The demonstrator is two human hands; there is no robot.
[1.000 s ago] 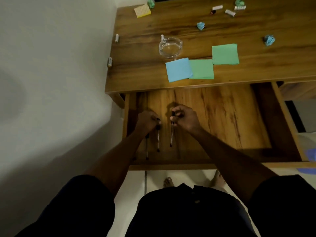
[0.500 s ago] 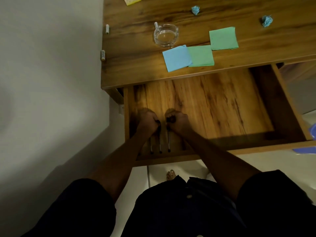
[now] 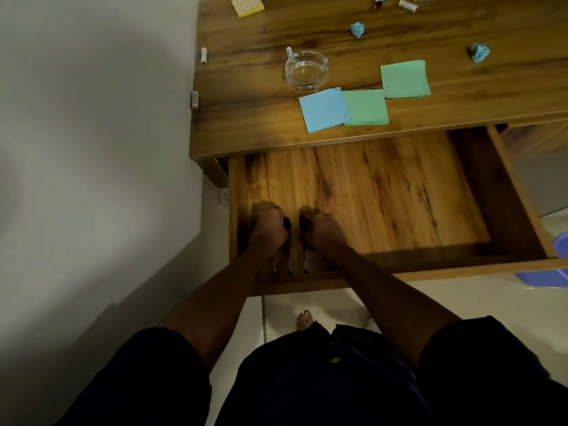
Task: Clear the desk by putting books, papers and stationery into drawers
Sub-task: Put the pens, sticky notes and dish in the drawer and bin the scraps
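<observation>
The left hand [image 3: 267, 230] and right hand [image 3: 322, 232] are each curling tightly round slim black pens [image 3: 289, 259], holding them side by side down in the open wooden drawer's [image 3: 430, 273] front-left corner. The pens' long axes are running front to back, with the tips pointing at the front edge, below both fists.

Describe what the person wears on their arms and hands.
Both arms are bare below short, dark sleeves: left sleeve, right sleeve. The left hand and right hand are ungloved; no watch, ring or bracelet shows.
</observation>
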